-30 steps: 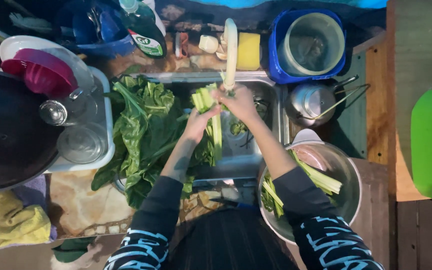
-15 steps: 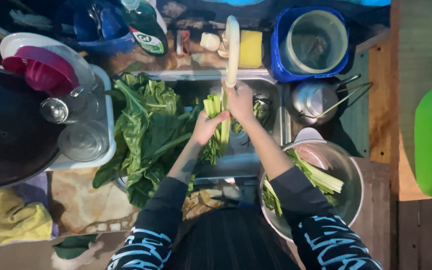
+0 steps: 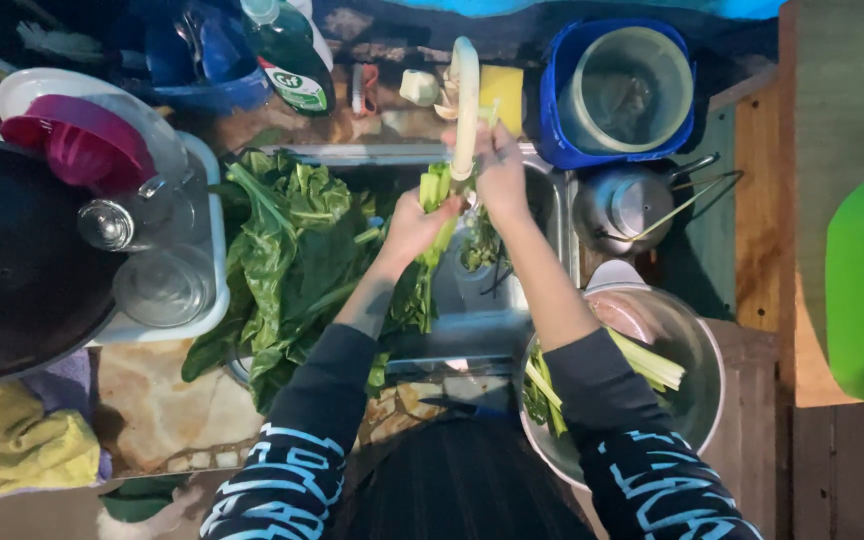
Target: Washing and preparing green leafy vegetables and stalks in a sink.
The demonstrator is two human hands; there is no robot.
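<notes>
Stalk bunch clenched in left hand fingers, right hand fingers gripping its top, over sink

Sink in the middle, under the tap.
Greens lie left of it, rack further left; bowl right and nearer, kettle behind the bowl.

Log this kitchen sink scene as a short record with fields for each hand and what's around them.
left hand: grips a bunch of green stalks over the sink
right hand: on the same stalks, under the white tap
left of sink: pile of leafy greens
right of sink: metal bowl holding more stalks
behind: blue bucket, kettle
</notes>
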